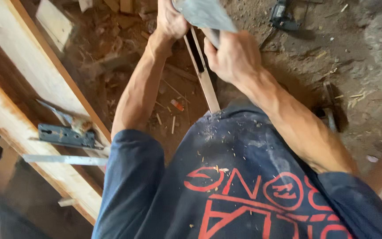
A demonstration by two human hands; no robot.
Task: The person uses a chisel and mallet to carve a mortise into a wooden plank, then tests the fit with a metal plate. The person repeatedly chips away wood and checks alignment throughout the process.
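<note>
Two hands on work. Right hand (233, 55) wrapped tight round handle of flat grey metal blade (204, 15), a hatchet-like tool, blade above thin pale wooden strip (204, 75). Left hand (169, 20) closed round strip's upper end, steadying it; strip's lower end braced against dark blue shirt (226, 168), shavings on cloth. Judgement: keep left fingers clear of edge, cut shallow along grain, strip pinned firm against body. Around: pale timber beams (32, 71) at left carrying grey metal lock case (66, 136); dirt floor (354, 66) littered with offcuts; dark power tool (281, 15) near top.
</note>
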